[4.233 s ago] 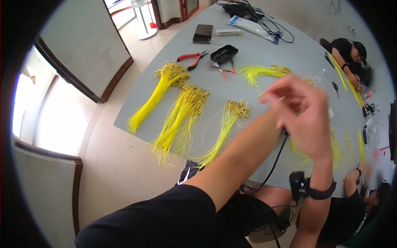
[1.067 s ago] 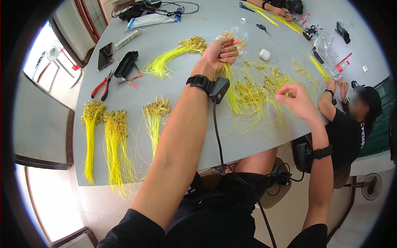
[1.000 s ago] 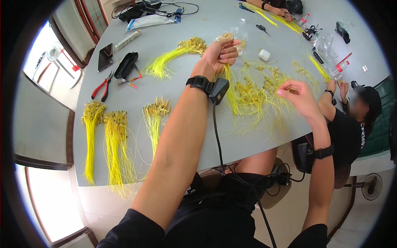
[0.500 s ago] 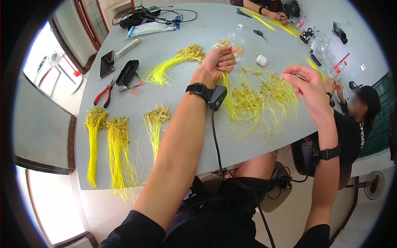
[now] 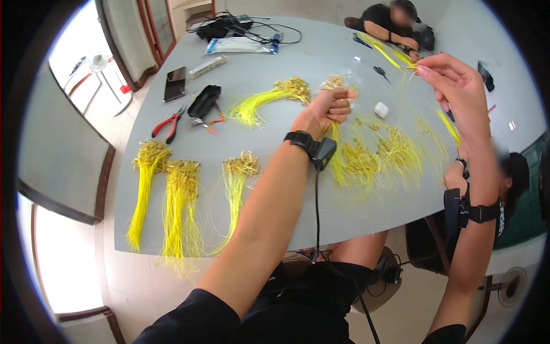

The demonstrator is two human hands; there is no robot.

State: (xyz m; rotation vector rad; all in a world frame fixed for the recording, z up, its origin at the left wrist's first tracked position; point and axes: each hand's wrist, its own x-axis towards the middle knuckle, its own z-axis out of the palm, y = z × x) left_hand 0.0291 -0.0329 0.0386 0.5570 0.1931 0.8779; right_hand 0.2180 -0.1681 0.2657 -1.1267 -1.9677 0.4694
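My left hand (image 5: 330, 106) is closed in a fist over the table, around the upper part of yellow-green lines (image 5: 338, 150) that hang below it. Raised at the right, my right hand (image 5: 456, 83) pinches the gold-coloured end of a thin line (image 5: 410, 67) between thumb and fingertips. Between the hands lies a loose, tangled heap of similar gold-tipped lines (image 5: 395, 150); the tips look like small fish hooks. Beyond my left hand, a plastic bag (image 5: 337, 82) holds small gold pieces. A bundle of lines (image 5: 252, 108) lies left of that hand.
Three more bundles (image 5: 182, 195) lie near the left edge. Red-handled pliers (image 5: 166, 127), a black case (image 5: 204, 101), a phone (image 5: 175, 84) and a white earbud case (image 5: 381, 109) are on the table. Cables (image 5: 246, 26) lie at the back. Co-workers (image 5: 389, 26) sit at the far side and right.
My right hand has risen and moved away from the heap, drawing a line up with it. My left hand has closed more tightly. The whole view has shifted slightly.
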